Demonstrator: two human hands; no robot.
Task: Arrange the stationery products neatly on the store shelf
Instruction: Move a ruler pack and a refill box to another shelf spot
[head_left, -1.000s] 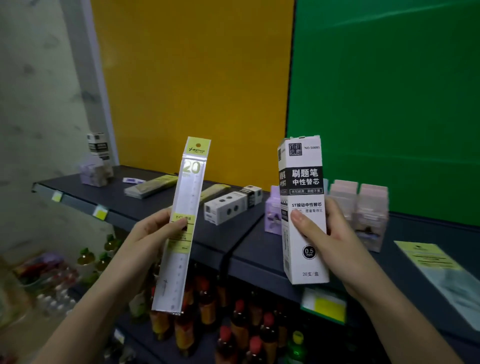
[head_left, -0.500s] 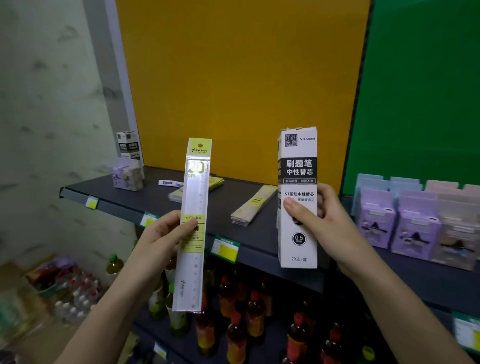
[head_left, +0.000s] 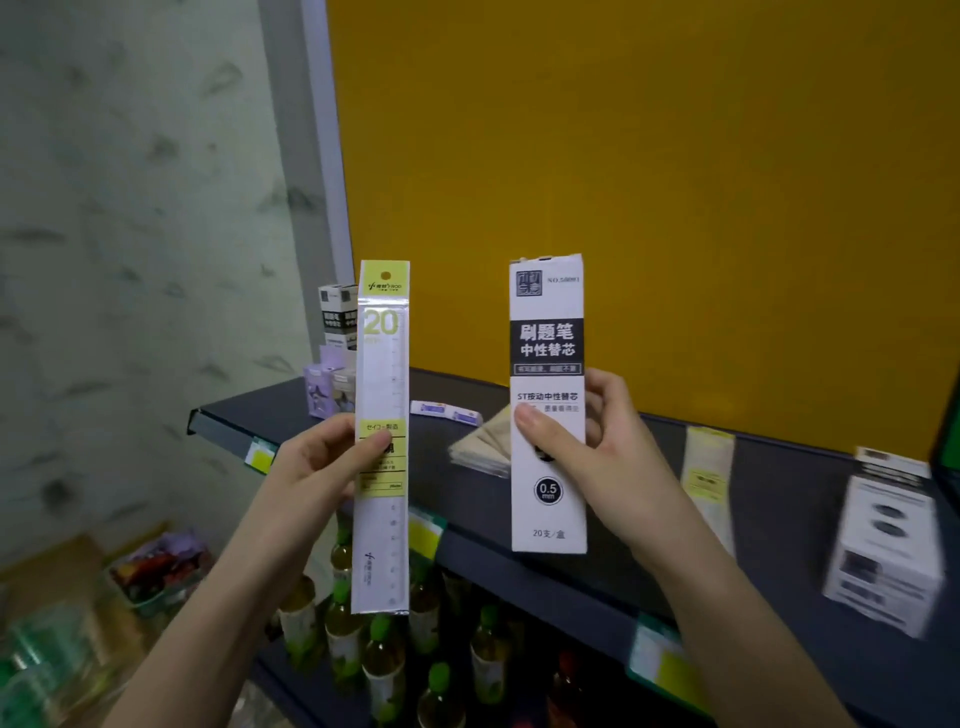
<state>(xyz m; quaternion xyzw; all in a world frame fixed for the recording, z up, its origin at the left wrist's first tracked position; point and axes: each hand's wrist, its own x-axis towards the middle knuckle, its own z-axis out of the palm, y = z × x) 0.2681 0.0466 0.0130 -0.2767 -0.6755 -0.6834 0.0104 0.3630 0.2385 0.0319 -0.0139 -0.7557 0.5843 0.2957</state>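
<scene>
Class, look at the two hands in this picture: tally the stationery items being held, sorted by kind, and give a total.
Packaged 20 cm ruler, held upright in the left hand: 1
White box of 0.5 mm gel pen refills, held upright in the right hand: 1
Total: 2

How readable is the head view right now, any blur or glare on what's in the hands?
Head view: the refill box in the right hand is sharp, its print legible; the ruler pack in the left hand shows sleeve glare washing out its scale; the white box at the right edge is motion-smeared; the shelf bows from wide-angle distortion; lighting is dim.
</scene>
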